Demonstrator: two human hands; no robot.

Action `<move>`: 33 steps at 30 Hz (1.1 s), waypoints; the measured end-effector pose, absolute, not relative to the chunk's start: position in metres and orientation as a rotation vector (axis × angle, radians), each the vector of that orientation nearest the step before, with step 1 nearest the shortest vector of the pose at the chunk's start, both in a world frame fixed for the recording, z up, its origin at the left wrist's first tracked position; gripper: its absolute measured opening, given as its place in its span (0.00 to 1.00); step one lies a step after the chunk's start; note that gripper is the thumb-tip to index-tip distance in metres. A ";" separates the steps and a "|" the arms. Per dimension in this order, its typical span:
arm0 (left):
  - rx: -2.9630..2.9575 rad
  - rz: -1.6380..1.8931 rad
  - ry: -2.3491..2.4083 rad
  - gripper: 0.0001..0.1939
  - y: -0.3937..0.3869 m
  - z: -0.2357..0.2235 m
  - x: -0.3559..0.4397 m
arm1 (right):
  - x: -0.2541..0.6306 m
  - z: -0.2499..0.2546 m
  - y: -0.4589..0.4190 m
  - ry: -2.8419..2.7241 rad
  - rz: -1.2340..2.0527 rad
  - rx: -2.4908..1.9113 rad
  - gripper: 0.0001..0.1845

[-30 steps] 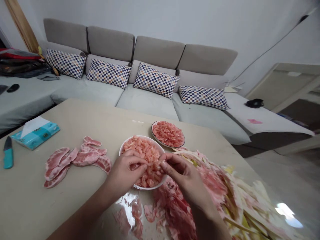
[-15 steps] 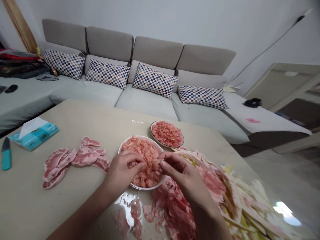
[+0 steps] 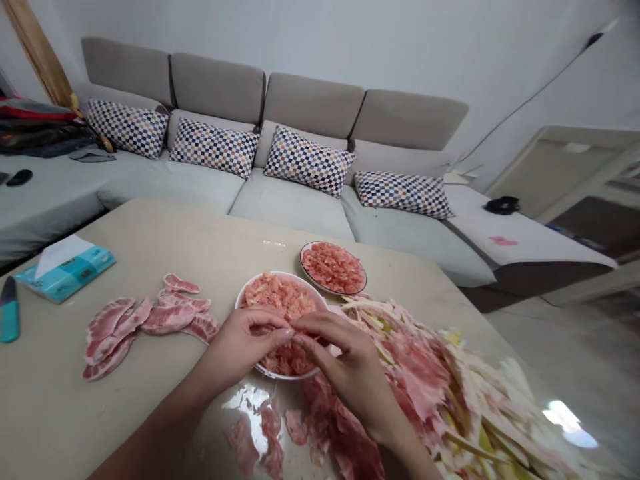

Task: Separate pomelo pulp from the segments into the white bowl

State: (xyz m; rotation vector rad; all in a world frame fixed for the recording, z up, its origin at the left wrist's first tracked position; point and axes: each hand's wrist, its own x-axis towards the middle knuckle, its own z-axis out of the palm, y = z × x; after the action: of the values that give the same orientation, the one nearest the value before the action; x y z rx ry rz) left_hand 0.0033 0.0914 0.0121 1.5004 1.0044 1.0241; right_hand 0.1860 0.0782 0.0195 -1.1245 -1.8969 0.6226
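Observation:
My left hand (image 3: 240,347) and my right hand (image 3: 345,367) meet over a white bowl (image 3: 305,277) heaped with pink pomelo pulp (image 3: 277,303). Their fingertips pinch together above the bowl, around a small piece of pomelo flesh that is mostly hidden. A heap of pale pink and yellow pomelo peel (image 3: 425,373) lies to the right of my right hand. Torn pink membranes (image 3: 330,417) lie below the bowl, and several peeled pomelo segments (image 3: 150,323) lie to the left of my left hand.
A small plate (image 3: 320,244) of pink pulp stands behind the bowl on the beige table (image 3: 125,247). A blue tissue pack (image 3: 65,270) and a teal-handled knife (image 3: 9,313) lie at the left. A long grey sofa (image 3: 295,207) with checked cushions stands beyond the table.
My right hand has moved left and closer to my left hand, covering more of the bowl. My head view has shifted slightly, so the scene sits a little further left.

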 end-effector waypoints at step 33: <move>1.253 1.153 1.247 0.15 0.093 0.009 -0.003 | 0.222 0.063 0.027 -2.519 0.654 -1.228 0.11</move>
State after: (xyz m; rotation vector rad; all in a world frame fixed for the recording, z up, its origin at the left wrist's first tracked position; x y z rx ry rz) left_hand -0.0028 0.0929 0.0090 1.2535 1.2468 1.1534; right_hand 0.2219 0.0266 0.0635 -1.2277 -2.5186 0.6545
